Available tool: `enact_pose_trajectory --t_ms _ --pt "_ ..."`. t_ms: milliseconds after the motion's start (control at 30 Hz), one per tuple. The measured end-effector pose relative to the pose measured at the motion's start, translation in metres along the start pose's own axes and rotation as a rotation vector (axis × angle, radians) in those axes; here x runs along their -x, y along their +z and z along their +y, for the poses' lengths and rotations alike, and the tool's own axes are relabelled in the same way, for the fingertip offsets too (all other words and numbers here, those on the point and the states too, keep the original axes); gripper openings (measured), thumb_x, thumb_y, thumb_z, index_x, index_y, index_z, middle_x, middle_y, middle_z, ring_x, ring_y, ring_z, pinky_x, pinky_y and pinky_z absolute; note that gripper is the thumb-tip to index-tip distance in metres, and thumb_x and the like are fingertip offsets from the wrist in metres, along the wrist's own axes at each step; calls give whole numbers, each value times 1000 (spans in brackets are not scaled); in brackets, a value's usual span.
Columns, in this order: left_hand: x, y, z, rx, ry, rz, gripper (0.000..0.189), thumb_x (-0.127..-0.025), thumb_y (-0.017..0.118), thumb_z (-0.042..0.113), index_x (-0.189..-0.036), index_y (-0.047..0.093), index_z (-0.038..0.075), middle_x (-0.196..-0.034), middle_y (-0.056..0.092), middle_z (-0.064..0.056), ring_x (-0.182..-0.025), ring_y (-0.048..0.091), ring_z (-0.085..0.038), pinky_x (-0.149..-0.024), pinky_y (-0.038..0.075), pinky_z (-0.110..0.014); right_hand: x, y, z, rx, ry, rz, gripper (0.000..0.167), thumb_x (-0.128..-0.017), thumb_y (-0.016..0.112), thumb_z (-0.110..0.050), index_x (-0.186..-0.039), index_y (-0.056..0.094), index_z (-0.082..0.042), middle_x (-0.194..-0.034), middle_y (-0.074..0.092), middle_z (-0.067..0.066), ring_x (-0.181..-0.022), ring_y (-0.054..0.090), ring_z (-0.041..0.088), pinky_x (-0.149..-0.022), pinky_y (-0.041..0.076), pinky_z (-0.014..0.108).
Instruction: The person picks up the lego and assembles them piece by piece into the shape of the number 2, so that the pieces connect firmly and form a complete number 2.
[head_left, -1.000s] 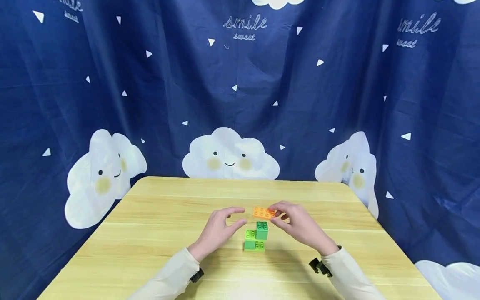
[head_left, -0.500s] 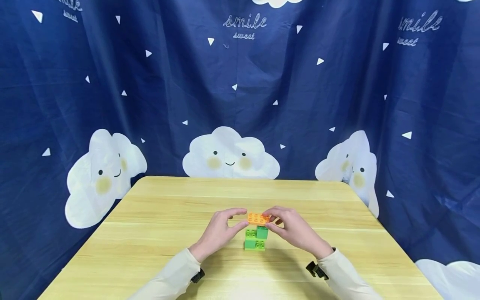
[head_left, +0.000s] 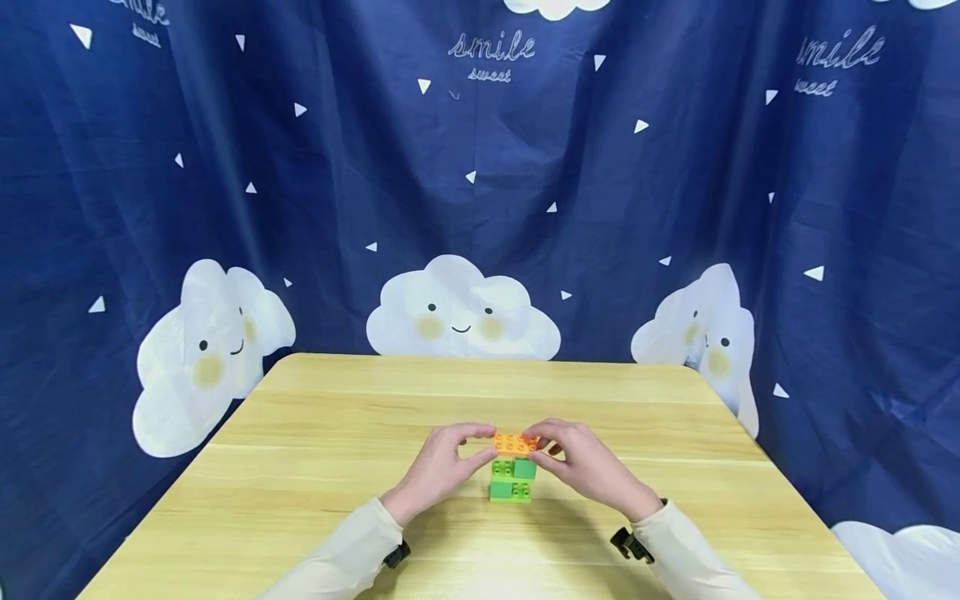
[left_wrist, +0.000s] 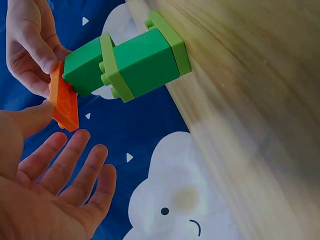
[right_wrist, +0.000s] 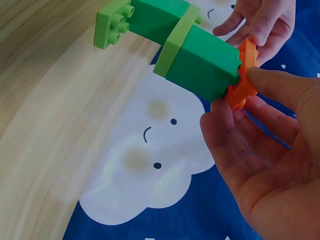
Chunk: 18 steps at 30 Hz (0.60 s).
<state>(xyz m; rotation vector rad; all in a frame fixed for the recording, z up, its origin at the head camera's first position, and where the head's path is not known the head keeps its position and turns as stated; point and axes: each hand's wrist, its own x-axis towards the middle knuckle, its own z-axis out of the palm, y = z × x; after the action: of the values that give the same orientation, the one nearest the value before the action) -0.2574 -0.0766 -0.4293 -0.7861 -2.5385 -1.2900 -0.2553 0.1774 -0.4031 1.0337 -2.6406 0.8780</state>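
My right hand point(head_left: 581, 467) pinches the right end of a flat orange building brick point(head_left: 515, 443) with studs on top. My left hand point(head_left: 442, 468) has its thumb and index fingertip at the brick's left end, while the other fingers point(left_wrist: 100, 165) spread out below in the left wrist view. The orange brick sits over the top dark green brick point(right_wrist: 205, 62) of a stepped stack, its underside right at the studs. Below come a flat light green brick point(left_wrist: 114, 67), another dark green brick point(left_wrist: 147, 58) and a light green base brick point(head_left: 517, 492).
The stack stands on a light wooden table point(head_left: 337, 417). Behind the table hangs a dark blue curtain point(head_left: 337, 167) with white clouds. Dark bands point(head_left: 630, 546) sit at both cuffs.
My right hand has brought the orange brick left and down onto the stack's top. The left hand, earlier apart from the brick, now meets its left end.
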Motion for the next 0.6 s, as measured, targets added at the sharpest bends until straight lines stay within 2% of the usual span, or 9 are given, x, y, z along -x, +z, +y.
enact_pose_trajectory --t_ms 467,600 --pt "-1 3 -3 -10 5 -23 30 -97 72 31 -123 74 15 -124 73 0 -118 66 -20 -97 55 -49 1 0 4 -10 13 -18 22 -96 72 -14 -118 73 -11 -113 73 -1 -92 68 9 -76 60 23" --pt "-1 3 -3 -8 -2 -25 31 -97 72 32 -122 74 15 -122 74 0 -116 67 -20 -94 55 -51 1 -1 6 -59 41 -39 22 -98 71 -17 -119 72 -12 -115 73 1 -94 68 11 -77 60 24"
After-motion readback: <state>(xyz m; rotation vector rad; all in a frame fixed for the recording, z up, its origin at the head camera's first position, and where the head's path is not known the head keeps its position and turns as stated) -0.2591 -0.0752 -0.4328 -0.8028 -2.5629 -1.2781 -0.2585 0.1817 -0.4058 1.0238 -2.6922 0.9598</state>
